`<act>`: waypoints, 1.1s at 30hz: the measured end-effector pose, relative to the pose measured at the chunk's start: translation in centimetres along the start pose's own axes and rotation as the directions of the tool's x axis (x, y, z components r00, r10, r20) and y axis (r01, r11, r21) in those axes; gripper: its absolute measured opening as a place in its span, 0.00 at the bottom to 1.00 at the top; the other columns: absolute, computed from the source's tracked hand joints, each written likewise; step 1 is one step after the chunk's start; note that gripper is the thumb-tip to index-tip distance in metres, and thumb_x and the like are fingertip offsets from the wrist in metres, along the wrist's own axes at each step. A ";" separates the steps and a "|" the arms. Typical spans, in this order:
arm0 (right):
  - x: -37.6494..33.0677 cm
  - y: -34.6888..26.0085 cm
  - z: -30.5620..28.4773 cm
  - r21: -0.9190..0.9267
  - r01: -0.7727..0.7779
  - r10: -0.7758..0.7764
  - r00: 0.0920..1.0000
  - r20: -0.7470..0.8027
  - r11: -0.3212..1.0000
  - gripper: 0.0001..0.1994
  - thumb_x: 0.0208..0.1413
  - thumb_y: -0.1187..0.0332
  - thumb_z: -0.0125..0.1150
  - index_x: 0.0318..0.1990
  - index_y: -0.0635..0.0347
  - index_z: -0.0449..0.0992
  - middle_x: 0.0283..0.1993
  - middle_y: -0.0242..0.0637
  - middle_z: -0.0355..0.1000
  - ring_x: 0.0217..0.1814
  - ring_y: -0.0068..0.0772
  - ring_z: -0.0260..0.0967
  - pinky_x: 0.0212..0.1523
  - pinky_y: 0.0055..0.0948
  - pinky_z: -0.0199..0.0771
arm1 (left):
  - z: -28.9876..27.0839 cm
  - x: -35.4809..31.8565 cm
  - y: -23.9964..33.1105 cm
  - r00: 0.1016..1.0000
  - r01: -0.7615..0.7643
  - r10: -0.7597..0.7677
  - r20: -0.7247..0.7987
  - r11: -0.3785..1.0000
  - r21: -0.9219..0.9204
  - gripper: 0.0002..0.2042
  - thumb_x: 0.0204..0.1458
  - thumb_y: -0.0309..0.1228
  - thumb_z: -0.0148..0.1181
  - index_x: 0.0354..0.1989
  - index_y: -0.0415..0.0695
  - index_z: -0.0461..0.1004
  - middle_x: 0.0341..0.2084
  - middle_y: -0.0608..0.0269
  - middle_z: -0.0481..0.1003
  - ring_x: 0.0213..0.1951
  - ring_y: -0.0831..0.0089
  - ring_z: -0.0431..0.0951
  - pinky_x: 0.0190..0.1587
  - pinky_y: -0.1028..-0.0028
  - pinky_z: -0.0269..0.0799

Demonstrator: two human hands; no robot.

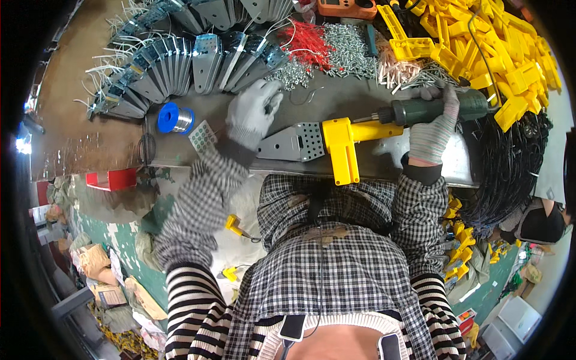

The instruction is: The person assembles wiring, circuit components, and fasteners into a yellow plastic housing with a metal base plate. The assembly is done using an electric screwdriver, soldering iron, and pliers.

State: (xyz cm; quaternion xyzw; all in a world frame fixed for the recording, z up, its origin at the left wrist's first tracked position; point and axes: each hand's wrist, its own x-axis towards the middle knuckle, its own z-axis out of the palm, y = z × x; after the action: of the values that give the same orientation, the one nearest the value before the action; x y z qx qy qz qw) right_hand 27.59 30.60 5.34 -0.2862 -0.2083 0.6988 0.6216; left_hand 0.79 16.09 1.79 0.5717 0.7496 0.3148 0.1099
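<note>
My right hand (433,132), in a striped glove, is wrapped round a dark green electric screwdriver (441,109) whose bit points left. Under that bit lies a yellow plastic handle (342,150), with a grey metal plate (294,143) full of holes against its left side. My left hand (255,109), in a pale glove, is beside the pile of small nuts (291,75). Its fingers are curled together, and whatever they may hold is hidden. A thin bent wire (309,96) lies on the bench just right of these fingers.
Rows of grey metal plates (207,63) with white wires stand at the back left. Behind are red parts (307,45) and silver screws (351,51). Yellow handles (498,54) heap at the back right, above black cables (507,168). A blue solder spool (174,118) stands left.
</note>
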 end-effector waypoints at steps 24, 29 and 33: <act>-3.1 -0.2 -1.9 0.179 -0.057 0.062 0.998 -0.022 0.982 0.12 0.55 0.66 0.64 0.41 0.62 0.70 0.30 0.27 0.63 0.32 0.23 0.61 0.44 0.29 0.66 | 6.0 -7.5 4.5 0.946 -0.201 0.178 -0.271 0.978 -0.060 0.07 0.42 0.25 0.64 0.31 0.47 0.75 0.29 0.64 0.74 0.34 0.60 0.75 0.39 0.63 0.72; -2.1 -1.3 -3.0 0.138 0.011 -0.013 1.000 0.011 0.990 0.14 0.55 0.66 0.65 0.42 0.61 0.68 0.30 0.27 0.62 0.32 0.23 0.60 0.44 0.30 0.65 | 6.3 -7.7 4.3 0.933 -0.214 0.198 -0.302 0.977 -0.022 0.09 0.41 0.26 0.66 0.32 0.48 0.75 0.31 0.67 0.74 0.35 0.62 0.75 0.40 0.64 0.72; -2.6 -1.1 -2.1 0.112 -0.005 0.006 1.000 -0.006 0.994 0.13 0.55 0.65 0.65 0.41 0.59 0.68 0.30 0.27 0.62 0.32 0.23 0.60 0.44 0.30 0.66 | 6.6 -7.8 4.2 0.917 -0.245 0.234 -0.323 0.970 0.008 0.10 0.42 0.27 0.67 0.33 0.49 0.75 0.31 0.68 0.74 0.36 0.64 0.75 0.41 0.64 0.72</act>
State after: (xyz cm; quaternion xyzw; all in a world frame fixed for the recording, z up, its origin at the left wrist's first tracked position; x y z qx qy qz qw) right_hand 29.95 28.05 4.82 -0.2539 -0.1661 0.7101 0.6354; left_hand 10.11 11.78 -2.31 0.5983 0.6767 0.4268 -0.0440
